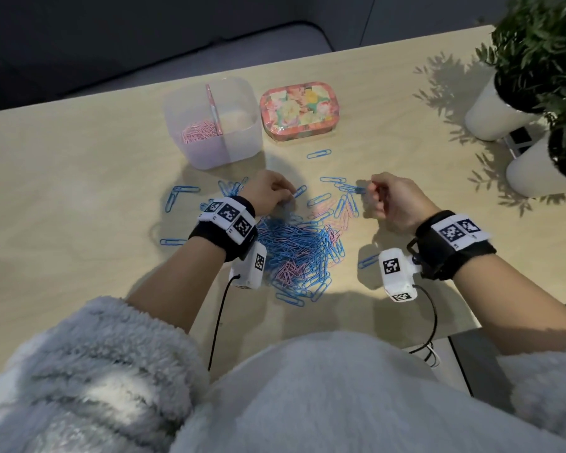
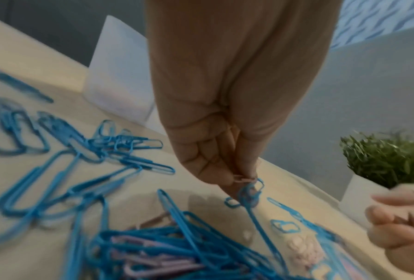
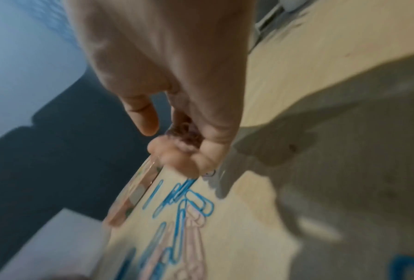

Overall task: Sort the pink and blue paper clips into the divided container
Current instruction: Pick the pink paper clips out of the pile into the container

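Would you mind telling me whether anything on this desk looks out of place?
Only mildly: the divided container's left compartment holds pink clips, while its right one looks empty, though blue clips dominate the pile. One blue clip lies apart, near the floral tin.

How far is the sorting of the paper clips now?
Early. Done: some pink clips lie in the left compartment of the divided container; the right one looks empty. In hand: the left hand pinches pink clips, the right hand a blue clip. Left: the big mixed pile and scattered blue clips on the table.
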### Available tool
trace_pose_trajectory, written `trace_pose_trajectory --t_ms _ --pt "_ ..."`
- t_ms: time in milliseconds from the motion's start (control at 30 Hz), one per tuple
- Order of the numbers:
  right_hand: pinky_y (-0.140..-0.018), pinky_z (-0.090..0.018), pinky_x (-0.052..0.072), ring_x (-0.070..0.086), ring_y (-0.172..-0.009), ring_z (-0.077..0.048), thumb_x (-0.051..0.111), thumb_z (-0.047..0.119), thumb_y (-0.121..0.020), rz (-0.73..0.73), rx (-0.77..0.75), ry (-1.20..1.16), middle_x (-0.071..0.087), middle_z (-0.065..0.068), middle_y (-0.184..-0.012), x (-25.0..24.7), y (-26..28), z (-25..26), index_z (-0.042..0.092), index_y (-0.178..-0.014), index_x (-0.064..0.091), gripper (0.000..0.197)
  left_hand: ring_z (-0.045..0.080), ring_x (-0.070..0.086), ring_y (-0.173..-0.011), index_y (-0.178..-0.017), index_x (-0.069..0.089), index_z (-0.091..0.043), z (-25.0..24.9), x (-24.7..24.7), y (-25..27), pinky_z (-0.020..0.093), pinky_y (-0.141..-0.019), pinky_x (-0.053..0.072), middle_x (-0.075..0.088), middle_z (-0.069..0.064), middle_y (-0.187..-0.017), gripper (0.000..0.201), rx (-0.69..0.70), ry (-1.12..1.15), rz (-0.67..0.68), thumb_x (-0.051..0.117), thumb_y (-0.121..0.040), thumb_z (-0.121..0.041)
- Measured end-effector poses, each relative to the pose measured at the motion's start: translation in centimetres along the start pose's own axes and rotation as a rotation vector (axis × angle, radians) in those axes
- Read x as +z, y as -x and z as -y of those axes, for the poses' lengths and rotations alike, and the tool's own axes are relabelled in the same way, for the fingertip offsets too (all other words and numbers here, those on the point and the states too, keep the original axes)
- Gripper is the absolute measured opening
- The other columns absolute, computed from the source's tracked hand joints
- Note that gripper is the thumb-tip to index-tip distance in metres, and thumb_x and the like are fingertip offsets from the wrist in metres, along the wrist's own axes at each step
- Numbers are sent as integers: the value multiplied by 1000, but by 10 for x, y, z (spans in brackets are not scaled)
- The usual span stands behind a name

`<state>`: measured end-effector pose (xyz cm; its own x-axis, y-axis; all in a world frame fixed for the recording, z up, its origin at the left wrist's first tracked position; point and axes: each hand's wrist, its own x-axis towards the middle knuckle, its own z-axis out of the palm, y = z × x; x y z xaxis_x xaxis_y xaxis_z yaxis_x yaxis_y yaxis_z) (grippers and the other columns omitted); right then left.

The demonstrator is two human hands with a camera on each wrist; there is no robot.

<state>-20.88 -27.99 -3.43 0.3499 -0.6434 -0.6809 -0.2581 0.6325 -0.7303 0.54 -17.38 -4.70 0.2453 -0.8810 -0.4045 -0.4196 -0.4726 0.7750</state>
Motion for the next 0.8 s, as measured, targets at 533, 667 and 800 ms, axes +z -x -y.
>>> trace_pose_trajectory --t_ms 533,667,800 --pt "-77 -37 50 61 -83 -37 50 23 -83 -497 -326 800 66 -21 -79 -30 -8 -14 7 -74 63 22 29 56 -87 -105 56 2 -22 12 2 31 -71 38 62 20 -99 26 29 -196 6 39 -95 -15" --pt "-76 -36 51 62 -78 -29 64 24 -76 -395 -309 888 66 -10 -74 -23 -13 -12 16 -64 61 15 21 47 -81 -96 59 -4 -27 33 -5 27 -72 34 56 9 -89 24 49 -314 71 43 -95 -22" --pt "-74 -30 46 58 -77 -21 70 19 -75 -271 -324 944 64 -4 -75 -8 -23 -8 21 -63 59 16 26 54 -85 -89 52 -15 -27 35 -13 29 -74 37 61 12 -95 13 62 -408 100 40 -95 -14"
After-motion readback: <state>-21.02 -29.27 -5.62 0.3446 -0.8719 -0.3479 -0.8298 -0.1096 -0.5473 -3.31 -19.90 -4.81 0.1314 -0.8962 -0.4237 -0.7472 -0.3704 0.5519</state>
